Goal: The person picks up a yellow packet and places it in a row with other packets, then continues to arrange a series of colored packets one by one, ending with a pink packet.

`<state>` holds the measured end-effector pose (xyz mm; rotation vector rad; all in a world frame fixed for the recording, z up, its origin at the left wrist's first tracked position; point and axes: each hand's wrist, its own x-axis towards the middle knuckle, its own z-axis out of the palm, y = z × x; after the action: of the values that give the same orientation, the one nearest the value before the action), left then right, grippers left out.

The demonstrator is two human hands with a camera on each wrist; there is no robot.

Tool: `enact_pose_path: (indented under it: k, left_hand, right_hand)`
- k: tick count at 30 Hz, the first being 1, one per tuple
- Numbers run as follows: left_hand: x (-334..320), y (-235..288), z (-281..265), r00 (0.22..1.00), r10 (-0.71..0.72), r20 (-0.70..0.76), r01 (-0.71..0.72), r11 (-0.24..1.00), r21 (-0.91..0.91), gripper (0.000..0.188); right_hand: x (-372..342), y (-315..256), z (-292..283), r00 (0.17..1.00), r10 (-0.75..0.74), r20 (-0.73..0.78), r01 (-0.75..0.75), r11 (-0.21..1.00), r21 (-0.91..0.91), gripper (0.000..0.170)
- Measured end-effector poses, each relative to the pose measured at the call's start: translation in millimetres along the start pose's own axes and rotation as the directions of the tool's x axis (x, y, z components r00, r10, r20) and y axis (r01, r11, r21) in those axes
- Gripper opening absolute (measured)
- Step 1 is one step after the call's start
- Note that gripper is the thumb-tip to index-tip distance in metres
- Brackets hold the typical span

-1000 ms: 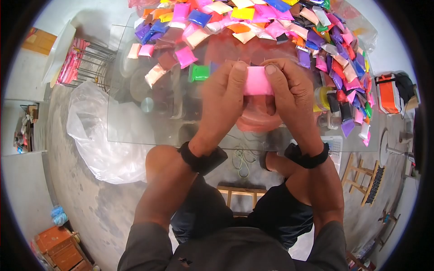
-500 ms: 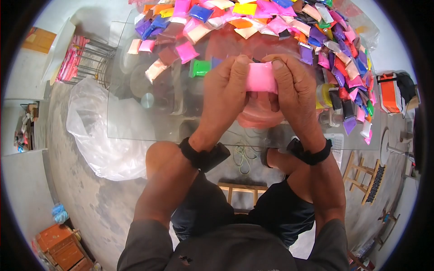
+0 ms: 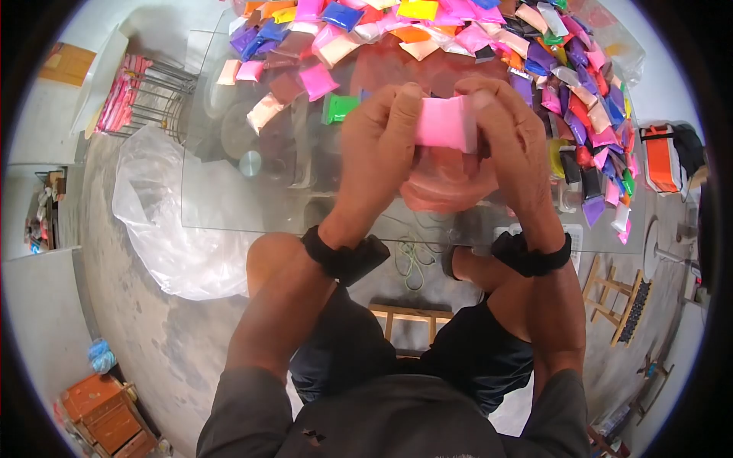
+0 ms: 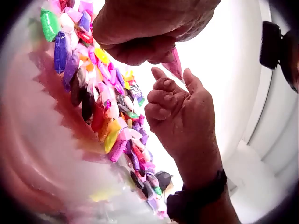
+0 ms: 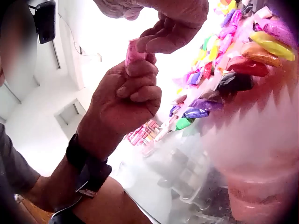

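Observation:
In the head view, a pink packet (image 3: 443, 122) with a clear flap at its right end is held up over the glass table. My left hand (image 3: 378, 145) pinches its left end, thumb on the near face. Beside the packet's right edge is my right hand (image 3: 515, 141), blurred; the left wrist view shows its thumb and forefinger apart around the tip of the packet (image 4: 174, 65), the other fingers curled. The right wrist view shows the packet (image 5: 135, 52) in my left hand (image 5: 121, 100), with fingers of my right hand (image 5: 175, 28) close to its upper end.
Many coloured packets (image 3: 416, 11) lie heaped along the far and right sides of the glass table (image 3: 221, 206). A green packet (image 3: 340, 108) lies left of my hands. A reddish transparent bag (image 3: 447, 191) shows below them, and a clear plastic bag (image 3: 172, 229) hangs at left.
My right hand has shifted right, and its thumb has come off the packet's face, uncovering the clear end flap. My left hand keeps its pinch.

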<state>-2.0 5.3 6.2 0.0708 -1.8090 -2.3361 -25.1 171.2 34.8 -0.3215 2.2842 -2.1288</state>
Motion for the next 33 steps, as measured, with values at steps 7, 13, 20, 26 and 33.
enact_pose_path:
  k: [7,13,20,26,33]
  left_hand:
    - [1,2,-1,1.0,0.024,0.006,-0.024,0.996,-0.087,0.031]
    - [4,17,-5,0.998,-0.051,0.043,0.059,0.974,-0.217,0.025]
    - [4,14,-15,0.983,0.01,0.182,0.028,0.978,-0.205,0.021]
    - [3,13,-14,0.984,-0.031,0.175,0.074,0.967,-0.244,0.021]
    - [2,11,-10,0.978,-0.057,0.202,0.117,0.947,-0.3,0.023]
  right_hand:
    - [-4,4,1,0.991,0.01,0.133,-0.017,0.999,0.049,0.019]
    - [-2,2,-6,0.988,0.074,0.135,-0.099,0.978,0.182,0.022]
    - [0,-4,-11,0.962,0.17,0.215,-0.217,0.951,0.219,0.028]
    - [0,-4,-12,0.944,0.197,0.264,-0.273,0.916,0.294,0.025]
    - [0,-5,-15,0.952,0.184,0.245,-0.243,0.94,0.238,0.026]
